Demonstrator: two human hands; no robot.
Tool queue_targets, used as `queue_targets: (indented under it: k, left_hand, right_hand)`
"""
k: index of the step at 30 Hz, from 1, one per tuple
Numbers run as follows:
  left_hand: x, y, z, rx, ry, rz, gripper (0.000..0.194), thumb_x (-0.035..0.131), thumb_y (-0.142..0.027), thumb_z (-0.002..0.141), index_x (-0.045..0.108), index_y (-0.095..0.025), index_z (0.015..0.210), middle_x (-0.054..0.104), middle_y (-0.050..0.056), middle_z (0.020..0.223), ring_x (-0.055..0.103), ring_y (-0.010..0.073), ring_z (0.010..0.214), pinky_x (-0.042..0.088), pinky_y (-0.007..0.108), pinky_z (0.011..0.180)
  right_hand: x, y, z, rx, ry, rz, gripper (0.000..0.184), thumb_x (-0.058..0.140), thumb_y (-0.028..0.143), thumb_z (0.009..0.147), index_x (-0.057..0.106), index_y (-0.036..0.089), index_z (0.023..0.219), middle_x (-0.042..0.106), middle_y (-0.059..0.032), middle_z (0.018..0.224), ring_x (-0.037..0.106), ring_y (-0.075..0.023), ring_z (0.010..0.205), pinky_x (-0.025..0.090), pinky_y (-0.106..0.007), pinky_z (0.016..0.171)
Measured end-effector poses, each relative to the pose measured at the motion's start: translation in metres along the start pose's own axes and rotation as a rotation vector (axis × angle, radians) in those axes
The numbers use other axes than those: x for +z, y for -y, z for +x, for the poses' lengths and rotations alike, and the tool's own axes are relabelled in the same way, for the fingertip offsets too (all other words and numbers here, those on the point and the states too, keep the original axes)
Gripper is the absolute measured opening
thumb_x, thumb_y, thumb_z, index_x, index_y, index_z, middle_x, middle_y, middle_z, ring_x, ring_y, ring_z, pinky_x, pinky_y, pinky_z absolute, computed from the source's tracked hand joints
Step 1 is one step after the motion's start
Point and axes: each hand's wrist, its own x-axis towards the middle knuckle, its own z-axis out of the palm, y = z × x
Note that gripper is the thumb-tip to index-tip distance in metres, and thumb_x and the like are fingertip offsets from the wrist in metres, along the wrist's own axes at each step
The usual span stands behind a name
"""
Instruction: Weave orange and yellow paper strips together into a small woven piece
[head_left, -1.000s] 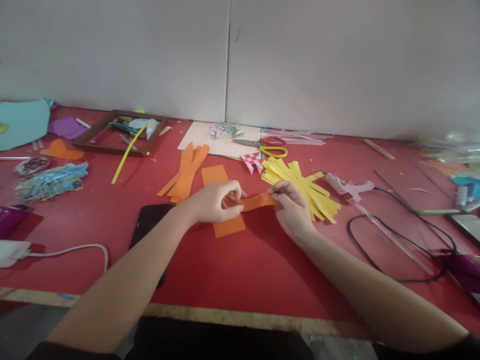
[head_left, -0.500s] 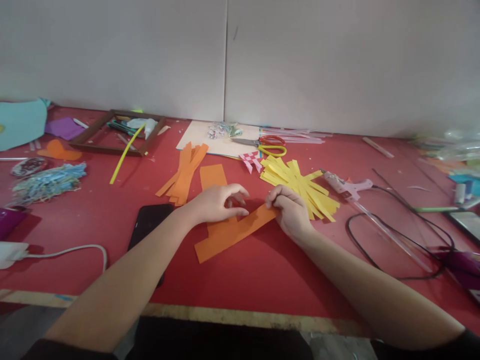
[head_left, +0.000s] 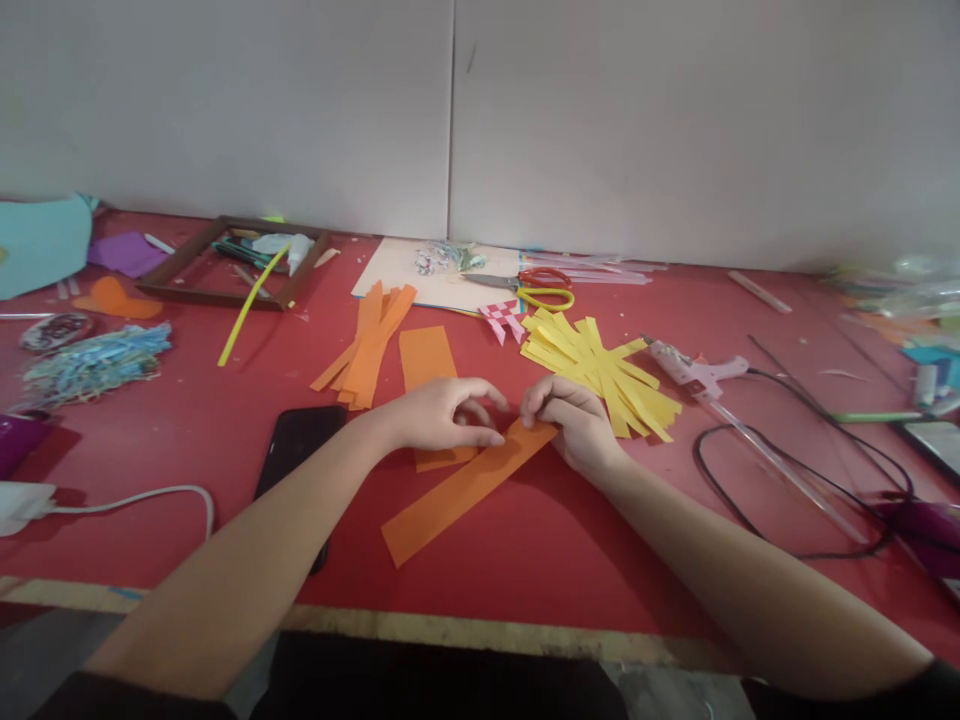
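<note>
My right hand (head_left: 574, 420) pinches the upper right end of an orange paper strip (head_left: 457, 495), which slants down to the left over the red table. My left hand (head_left: 450, 415) is open, its fingers curved and apart, with the thumb close to the strip's upper edge. Under that hand lies a wider orange paper piece (head_left: 427, 355), partly covered by it. Beyond it to the left is a pile of narrow orange strips (head_left: 375, 345). A fanned heap of yellow paper strips (head_left: 592, 365) lies just past my right hand.
Scissors (head_left: 536, 287) rest on a pale board (head_left: 382, 270) at the back. A pink glue gun (head_left: 694, 372) with a looped black cord lies to the right. A black phone (head_left: 296, 450) is under my left forearm. A brown frame (head_left: 187, 292) stands back left.
The orange strip has swung so its lower left end sits nearer the table's front edge, apart from the wider piece. My left hand has shifted slightly right, towards my right hand.
</note>
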Motion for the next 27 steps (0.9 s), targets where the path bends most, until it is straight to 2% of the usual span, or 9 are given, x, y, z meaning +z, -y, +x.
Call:
queue_targets:
  k: [8,11,14,18,22,24,27]
  left_hand:
    - [0.0022,-0.0022,-0.0015,0.009,0.133,-0.173,0.035,0.069,-0.037,0.084,0.051,-0.02,0.11,0.069,0.004,0.088,0.066,0.0158,0.079,0.047,0.03,0.072]
    - [0.0009,-0.0018,-0.0014,0.045,0.075,-0.135,0.032,0.067,-0.036,0.086,0.052,-0.019,0.109,0.067,0.007,0.101,0.065,0.0176,0.092,0.047,0.031,0.079]
    - [0.0003,-0.0001,-0.0002,0.051,-0.002,-0.101,0.035,0.068,-0.043,0.084,0.055,-0.019,0.107,0.063,0.009,0.114,0.061,0.0199,0.105,0.046,0.033,0.087]
    - [0.0,0.0018,0.0007,-0.032,-0.016,-0.183,0.042,0.071,-0.05,0.08,0.055,-0.019,0.103,0.064,0.005,0.1,0.062,0.0181,0.092,0.047,0.031,0.079]
    - [-0.0022,-0.0012,-0.0015,-0.07,-0.054,-0.171,0.038,0.072,-0.051,0.078,0.057,-0.018,0.091,0.061,0.0,0.084,0.057,0.0129,0.074,0.042,0.024,0.063]
    - [-0.0035,-0.0031,-0.0027,-0.069,-0.063,-0.178,0.036,0.07,-0.051,0.079,0.057,-0.018,0.087,0.061,0.0,0.083,0.056,0.0121,0.071,0.041,0.024,0.06]
    - [-0.0047,-0.0045,-0.003,-0.105,-0.077,-0.239,0.036,0.069,-0.049,0.08,0.059,-0.019,0.096,0.064,0.001,0.089,0.059,0.0132,0.075,0.043,0.025,0.062]
  right_hand:
    - [0.0029,0.0056,-0.0037,-0.007,0.102,0.126,0.02,0.055,0.013,0.064,0.069,0.022,0.074,0.07,-0.0015,0.071,0.061,-0.0194,0.072,0.047,-0.034,0.07]
    - [0.0025,0.0071,-0.0029,-0.004,0.104,0.125,0.028,0.051,0.013,0.056,0.069,0.022,0.076,0.07,-0.0026,0.075,0.062,-0.0206,0.074,0.05,-0.036,0.071]
    - [0.002,0.0057,-0.0016,-0.002,0.122,0.139,0.036,0.049,0.012,0.053,0.07,0.024,0.08,0.071,-0.003,0.083,0.064,-0.0213,0.081,0.051,-0.037,0.073]
    - [0.0018,0.0019,-0.0008,-0.025,0.15,0.151,0.039,0.053,0.008,0.058,0.072,0.027,0.086,0.072,-0.0015,0.095,0.065,-0.02,0.096,0.052,-0.034,0.078]
    - [0.0018,0.0005,-0.0012,-0.009,0.109,0.08,0.031,0.063,0.011,0.068,0.076,0.028,0.091,0.068,-0.0026,0.109,0.063,-0.0202,0.104,0.052,-0.035,0.087]
    - [0.0013,-0.0002,-0.0012,-0.005,0.104,0.06,0.025,0.069,0.017,0.072,0.077,0.028,0.093,0.065,-0.0033,0.115,0.062,-0.0202,0.105,0.053,-0.035,0.088]
    - [0.0003,-0.0029,-0.0001,-0.024,0.123,0.049,0.02,0.074,0.023,0.076,0.078,0.03,0.094,0.063,-0.0029,0.118,0.062,-0.0189,0.107,0.052,-0.034,0.091]
